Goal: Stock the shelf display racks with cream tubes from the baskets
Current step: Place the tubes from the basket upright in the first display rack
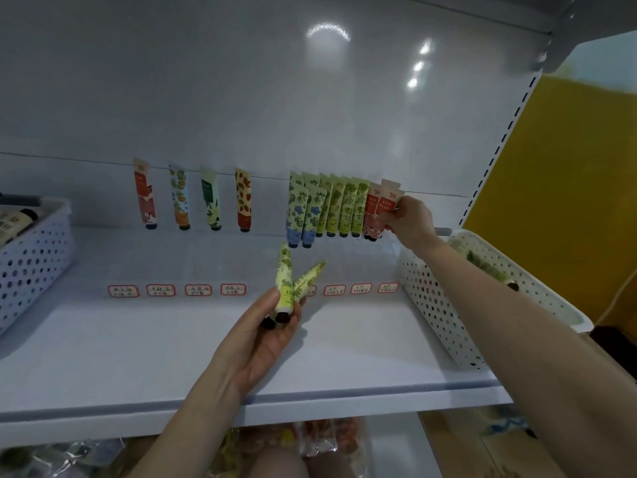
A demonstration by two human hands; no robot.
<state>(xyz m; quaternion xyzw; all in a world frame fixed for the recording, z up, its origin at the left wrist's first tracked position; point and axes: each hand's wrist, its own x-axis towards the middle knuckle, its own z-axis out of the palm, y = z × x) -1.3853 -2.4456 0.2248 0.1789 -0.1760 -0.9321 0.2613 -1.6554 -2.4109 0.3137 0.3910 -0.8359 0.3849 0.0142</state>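
At a white shelf (138, 353) with a perforated basket (444, 312) at its right end, the left hand (269, 336) grips two green cream tubes (284, 281) (caps down) — the right hand (412, 220) pinches a red tube (386, 205), rightmost in the row against the back panel.

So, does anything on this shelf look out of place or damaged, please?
Nothing looks spilled or damaged. The four left tubes stand singly, spaced apart, while the right group is packed tight, where the right hand pinches a red tube. The left hand holds two green tubes.
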